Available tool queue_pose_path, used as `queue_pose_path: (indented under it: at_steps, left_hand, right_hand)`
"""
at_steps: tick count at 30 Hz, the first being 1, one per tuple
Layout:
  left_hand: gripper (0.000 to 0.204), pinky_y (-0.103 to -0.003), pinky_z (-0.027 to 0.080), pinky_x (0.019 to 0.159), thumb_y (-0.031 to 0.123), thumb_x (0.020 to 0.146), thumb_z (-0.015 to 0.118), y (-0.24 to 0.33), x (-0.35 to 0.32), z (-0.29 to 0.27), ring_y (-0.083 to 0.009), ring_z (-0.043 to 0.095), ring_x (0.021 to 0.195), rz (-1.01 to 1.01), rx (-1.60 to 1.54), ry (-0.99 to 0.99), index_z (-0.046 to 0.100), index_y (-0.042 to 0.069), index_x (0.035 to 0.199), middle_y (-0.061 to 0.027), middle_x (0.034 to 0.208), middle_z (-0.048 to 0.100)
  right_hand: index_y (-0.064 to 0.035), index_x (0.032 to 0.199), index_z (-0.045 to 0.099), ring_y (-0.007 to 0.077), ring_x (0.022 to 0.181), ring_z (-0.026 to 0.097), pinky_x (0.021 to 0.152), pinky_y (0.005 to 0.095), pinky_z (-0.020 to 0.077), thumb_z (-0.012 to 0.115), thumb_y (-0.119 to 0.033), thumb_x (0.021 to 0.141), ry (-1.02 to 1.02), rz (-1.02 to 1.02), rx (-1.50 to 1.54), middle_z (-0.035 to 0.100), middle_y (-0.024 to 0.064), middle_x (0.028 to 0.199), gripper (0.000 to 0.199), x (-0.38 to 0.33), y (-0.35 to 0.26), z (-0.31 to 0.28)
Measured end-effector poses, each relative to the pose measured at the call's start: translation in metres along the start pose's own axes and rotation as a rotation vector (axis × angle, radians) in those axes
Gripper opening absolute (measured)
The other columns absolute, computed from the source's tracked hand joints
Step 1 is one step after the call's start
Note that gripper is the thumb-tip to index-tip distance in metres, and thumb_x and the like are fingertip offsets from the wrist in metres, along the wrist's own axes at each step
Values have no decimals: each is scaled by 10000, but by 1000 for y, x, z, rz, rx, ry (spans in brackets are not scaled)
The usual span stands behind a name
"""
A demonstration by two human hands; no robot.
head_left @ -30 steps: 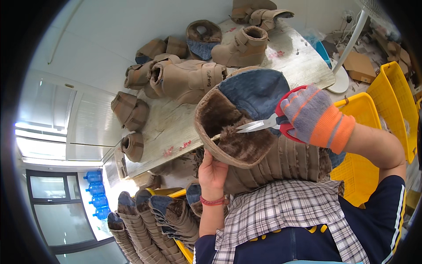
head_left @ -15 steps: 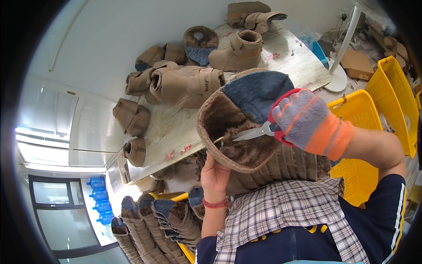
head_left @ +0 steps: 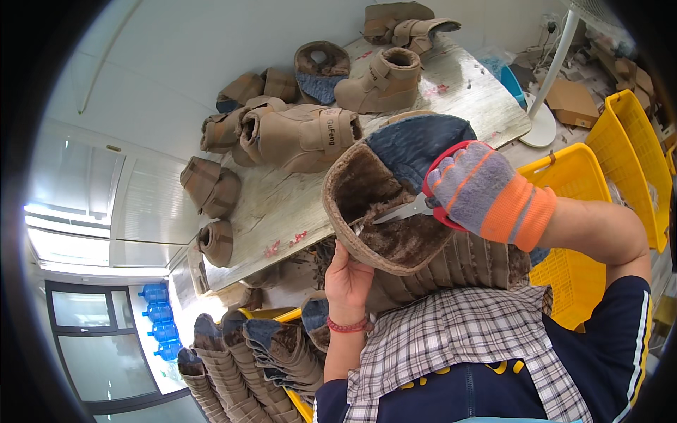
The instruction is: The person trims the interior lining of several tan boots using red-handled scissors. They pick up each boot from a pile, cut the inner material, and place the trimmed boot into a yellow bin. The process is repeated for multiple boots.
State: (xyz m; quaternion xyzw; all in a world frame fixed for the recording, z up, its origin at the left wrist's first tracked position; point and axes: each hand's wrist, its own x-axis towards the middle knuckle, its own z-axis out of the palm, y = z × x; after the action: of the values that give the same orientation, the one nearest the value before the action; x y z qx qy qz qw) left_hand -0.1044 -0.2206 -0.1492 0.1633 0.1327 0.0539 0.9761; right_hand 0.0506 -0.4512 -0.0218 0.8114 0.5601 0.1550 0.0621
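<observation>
Bare, with a red bracelet at its wrist, my left hand [head_left: 348,280] grips the rim of a brown boot upper [head_left: 341,204]; its fingers are partly hidden behind the rim. Brown fleece lines the upper, and a blue fleece piece [head_left: 419,151] covers its far side. My right hand [head_left: 479,185], in a grey and orange glove, is closed round the red handles of a pair of scissors [head_left: 416,207]. The blades reach down inside the upper, against the brown lining near its left side. A stack of boot uppers [head_left: 465,264] lies under the one I hold.
Several finished-looking boots [head_left: 300,137] stand and lie on the worn table [head_left: 261,233]. Yellow crates [head_left: 575,282] are at the right, near a white fan stand [head_left: 557,70]. Stacked uppers [head_left: 236,366] fill the lower left, and blue water bottles [head_left: 161,312] line the wall.
The boot upper and my left hand have shifted slightly right. My right hand with the scissors has moved a little left, so the blades sit deeper in the upper.
</observation>
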Motion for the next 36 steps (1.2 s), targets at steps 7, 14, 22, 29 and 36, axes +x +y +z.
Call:
queue_pose_path:
  at_steps: [7,14,22,29,36]
  left_hand:
    - [331,-415,359,1064,169,958,491,-2,-1,7,-231,502,1204,-10,38,54,517,47,1265,-78,1282,557]
    - [372,-400,347,1059,168,966,481,-13,21,54,-224,469,1232,-11,173,-107,450,46,1316,-81,1332,508]
    - [448,-417,322,1059,147,932,544,-110,60,143,-275,417,1266,-106,814,-642,382,45,1337,-117,1379,422]
    - [214,-479,197,1118,27,718,705,-118,65,103,-414,163,1386,234,1745,-1350,527,55,833,-219,1482,216]
    - [196,-458,198,1117,21,714,713,-115,80,97,-404,166,1388,40,1583,-1440,557,61,825,-227,1504,152]
  right_hand:
    - [-93,821,648,224,644,618,599,329,474,676,-240,713,118,59,152,615,61,674,184,-7,13,0]
    - [12,955,609,239,754,642,710,312,503,805,-379,687,179,648,1028,648,163,833,513,-29,23,-23]
    - [2,1117,558,156,785,617,728,298,500,736,-145,770,694,908,1009,657,79,893,417,-102,7,-53]
    - [-2,1093,561,186,914,606,825,332,477,739,-161,760,223,1058,1075,636,111,978,410,-200,-36,-18]
    - [-14,1186,537,126,957,571,862,291,458,728,-163,786,245,883,1534,634,60,1055,467,-168,-38,75]
